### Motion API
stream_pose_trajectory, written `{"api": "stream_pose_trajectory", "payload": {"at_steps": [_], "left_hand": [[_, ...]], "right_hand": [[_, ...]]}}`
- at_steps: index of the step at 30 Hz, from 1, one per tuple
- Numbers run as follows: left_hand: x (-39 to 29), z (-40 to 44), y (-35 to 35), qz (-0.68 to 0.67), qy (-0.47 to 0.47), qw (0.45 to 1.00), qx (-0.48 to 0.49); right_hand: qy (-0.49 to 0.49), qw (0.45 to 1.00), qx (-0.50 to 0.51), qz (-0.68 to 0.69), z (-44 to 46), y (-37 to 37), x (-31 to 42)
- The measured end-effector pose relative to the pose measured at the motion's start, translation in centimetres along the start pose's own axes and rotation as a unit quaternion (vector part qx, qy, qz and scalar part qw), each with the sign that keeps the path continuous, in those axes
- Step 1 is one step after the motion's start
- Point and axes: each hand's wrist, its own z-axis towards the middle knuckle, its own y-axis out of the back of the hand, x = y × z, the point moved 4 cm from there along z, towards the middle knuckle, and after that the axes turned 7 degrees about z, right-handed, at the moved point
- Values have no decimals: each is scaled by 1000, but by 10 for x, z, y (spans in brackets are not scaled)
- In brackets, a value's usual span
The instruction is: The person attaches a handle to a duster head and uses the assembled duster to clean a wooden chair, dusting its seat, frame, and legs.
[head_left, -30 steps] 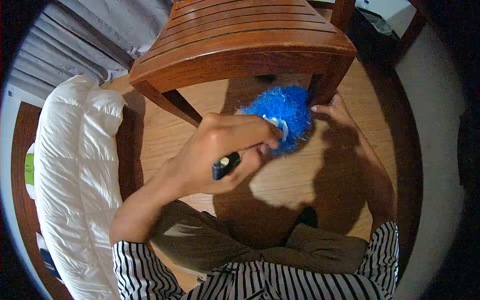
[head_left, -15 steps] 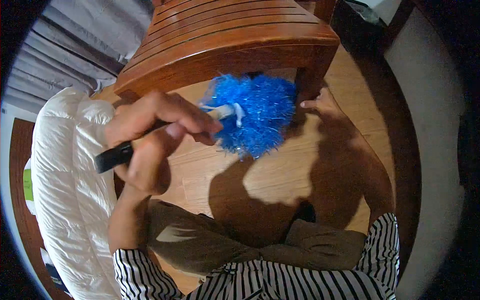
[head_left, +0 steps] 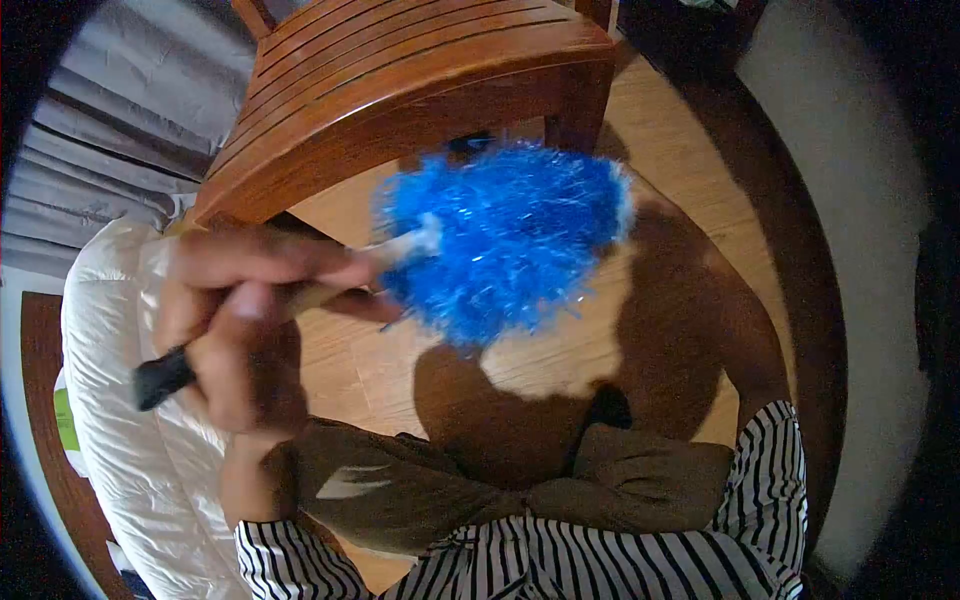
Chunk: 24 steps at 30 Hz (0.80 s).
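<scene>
My left hand (head_left: 240, 320), blurred, is closed around the light-coloured handle of a blue tinsel duster (head_left: 500, 240). The handle's black end (head_left: 163, 380) sticks out below my fist. At its other end the bushy, shiny head hangs over the floor, in front of the wooden chair's lower edge. My right forearm (head_left: 715, 280) reaches forward on the right toward the chair's front leg. The duster's head covers my right hand, so its fingers are hidden.
A slatted brown wooden chair (head_left: 420, 85) stands ahead. White quilted bedding (head_left: 125, 370) lies on the left, below a grey curtain (head_left: 110, 130). Wooden flooring (head_left: 660, 110) runs beneath, and a pale wall (head_left: 860, 250) rises on the right. My bent legs (head_left: 400, 490) are close in front.
My left hand has moved left and slightly down with the duster. The duster's head looks larger and now covers my right hand, which showed beside the chair leg before. The view has shifted slightly.
</scene>
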Motion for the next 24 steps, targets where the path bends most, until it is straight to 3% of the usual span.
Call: {"api": "stream_pose_trajectory", "payload": {"at_steps": [6, 8, 11, 13, 15, 16, 18, 21, 24], "left_hand": [[31, 3, -34, 173, 79, 974, 123], [48, 2, -46, 154, 117, 973, 129], [69, 5, -54, 123, 172, 969, 129], [81, 6, -57, 99, 186, 970, 120], [93, 6, -60, 69, 178, 976, 106], [93, 7, -60, 68, 171, 977, 103], [94, 9, -65, 70, 154, 981, 93], [91, 13, -72, 79, 126, 985, 87], [89, 17, -72, 165, 90, 971, 148]], "right_hand": [[61, 998, -24, -24, 46, 7, -66], [77, 996, -8, -40, 63, 8, -96], [28, 998, 54, -21, -10, -6, 28], [74, 979, 117, -152, -48, -20, 102], [241, 931, 139, -237, -62, -31, 116], [379, 881, 129, -252, -67, -41, 118], [492, 848, 91, -176, -81, -46, 112], [391, 916, 71, 57, -93, -54, 126], [305, 947, 49, 93, -81, -47, 127]]}}
